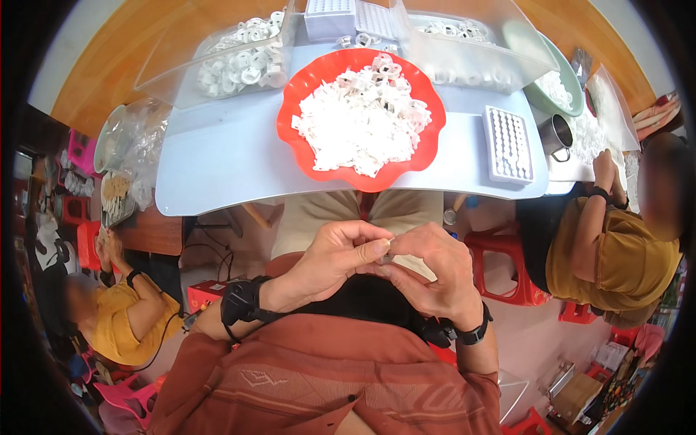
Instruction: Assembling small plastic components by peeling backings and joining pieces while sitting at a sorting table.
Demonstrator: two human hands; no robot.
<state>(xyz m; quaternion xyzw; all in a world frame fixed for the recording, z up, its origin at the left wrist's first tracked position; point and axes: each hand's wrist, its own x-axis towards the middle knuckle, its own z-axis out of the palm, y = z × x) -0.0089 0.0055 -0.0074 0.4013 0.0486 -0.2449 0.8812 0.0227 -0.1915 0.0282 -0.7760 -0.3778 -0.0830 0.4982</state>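
Note:
Over my lap, below the table's front edge, my left hand [341,255] and my right hand [433,270] meet fingertip to fingertip. Both pinch a small whitish piece [388,250], mostly hidden by the fingers, so its exact kind does not show. Straight ahead on the table stands a red wavy-rimmed bowl [288,130], heaped with small white plastic pieces [362,119]. Some pieces at the bowl's far right look like rings with clear parts. Neither hand touches the bowl.
Clear bins [174,80] of white ring-shaped parts line the table's back. On the light blue table [225,159], a white tray with rows of holes [509,145] stands right, near a metal mug [556,135]. Co-workers sit at left [138,312] and right [609,254]; a red stool [496,264] stands beside me.

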